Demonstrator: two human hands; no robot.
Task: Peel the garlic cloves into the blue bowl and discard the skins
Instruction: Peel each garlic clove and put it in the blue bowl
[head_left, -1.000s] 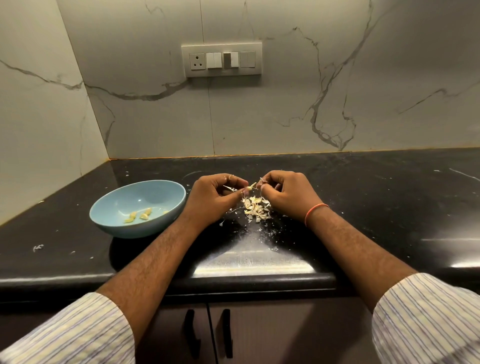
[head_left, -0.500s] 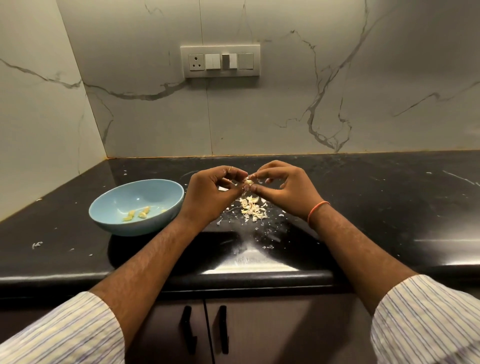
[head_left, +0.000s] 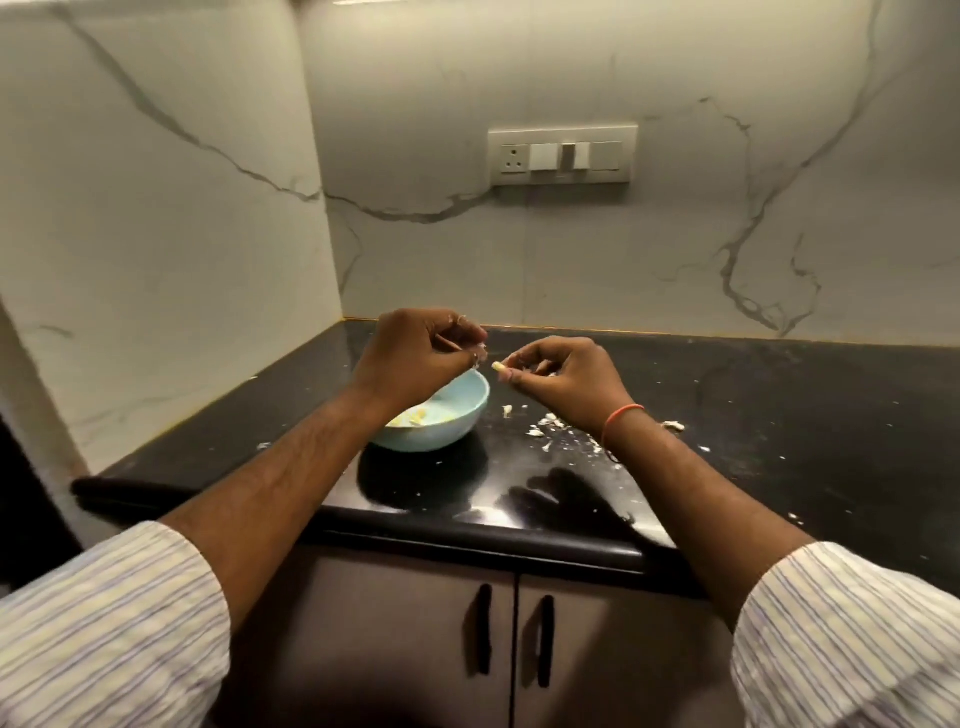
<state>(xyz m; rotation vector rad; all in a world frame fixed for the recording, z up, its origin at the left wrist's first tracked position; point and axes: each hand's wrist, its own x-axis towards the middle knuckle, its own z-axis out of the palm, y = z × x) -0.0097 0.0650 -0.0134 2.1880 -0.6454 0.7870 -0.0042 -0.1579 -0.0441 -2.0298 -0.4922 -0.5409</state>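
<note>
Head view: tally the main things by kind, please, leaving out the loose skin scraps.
Hands: 2, left hand and right hand
Bowls: 1, blue bowl
Cloves held: 1, garlic clove pinched by the right hand
Switch plates: 1, switch plate
Cupboard handles: 2, and
Total: 7

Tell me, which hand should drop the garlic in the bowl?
Probably the right hand. It pinches the clove at its fingertips, just beside the bowl's rim. The left hand hovers over the bowl, holding only bits of skin.
</note>
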